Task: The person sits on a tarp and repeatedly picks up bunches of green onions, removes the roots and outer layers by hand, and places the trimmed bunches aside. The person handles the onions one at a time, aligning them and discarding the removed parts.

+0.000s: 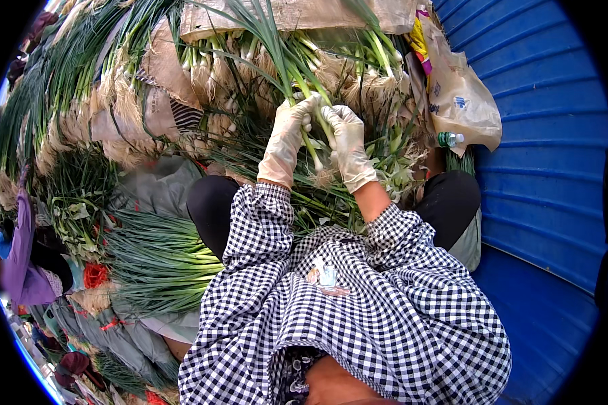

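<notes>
Both of my hands wear thin whitish gloves and meet over a heap of loose leaves. My left hand (285,136) is closed around the green stalks of a few spring onions (297,77). Their long leaves point away from me, and a white bulb with roots (318,163) hangs between my hands. My right hand (348,139) pinches one pale stalk (327,126) beside the left. Below them lies a pile of stripped green leaves (329,205) between my knees.
Rows of rooted spring onions (213,66) lie ahead under sacking (304,17). At my left rests a trimmed-looking bundle (162,263). A blue ribbed wall (542,152) runs along the right, near a plastic bottle (448,139) and a sack (468,104). A person in purple (23,263) is at far left.
</notes>
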{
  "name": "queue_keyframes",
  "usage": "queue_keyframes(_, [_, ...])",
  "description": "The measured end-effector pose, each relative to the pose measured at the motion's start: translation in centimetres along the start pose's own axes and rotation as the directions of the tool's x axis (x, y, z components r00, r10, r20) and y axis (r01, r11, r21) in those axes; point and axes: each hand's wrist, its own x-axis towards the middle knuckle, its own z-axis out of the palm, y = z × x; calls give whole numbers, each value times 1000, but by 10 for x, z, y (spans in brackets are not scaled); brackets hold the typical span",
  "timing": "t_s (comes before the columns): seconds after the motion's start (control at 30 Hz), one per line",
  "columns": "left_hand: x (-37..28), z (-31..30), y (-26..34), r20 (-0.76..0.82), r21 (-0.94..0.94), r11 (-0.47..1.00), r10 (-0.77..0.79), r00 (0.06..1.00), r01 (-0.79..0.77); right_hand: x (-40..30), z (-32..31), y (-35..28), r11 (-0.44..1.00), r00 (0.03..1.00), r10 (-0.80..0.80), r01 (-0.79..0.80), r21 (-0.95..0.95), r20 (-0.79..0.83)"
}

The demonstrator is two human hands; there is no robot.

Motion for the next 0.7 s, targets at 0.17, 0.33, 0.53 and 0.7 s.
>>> queue_keyframes(0.17, [8,-4,5,9,-110,993,39,999,-38,9,-17,20,992,998,27,-20,127,-53])
queue_keyframes(0.33, [12,-4,4,-51,-155,986,49,997,-56,-4,-26,8,987,989,-136,140,79,-49])
queue_keyframes(0.53, [17,-32,35,-18,-253,941,226,974,-223,-55,-131,-28,868,993,-58,100,-487,100])
queue_keyframes(0.7, [13,-29,38,-50,-204,956,205,977,-211,-69,-120,-39,-59,745,478,557,-828,466])
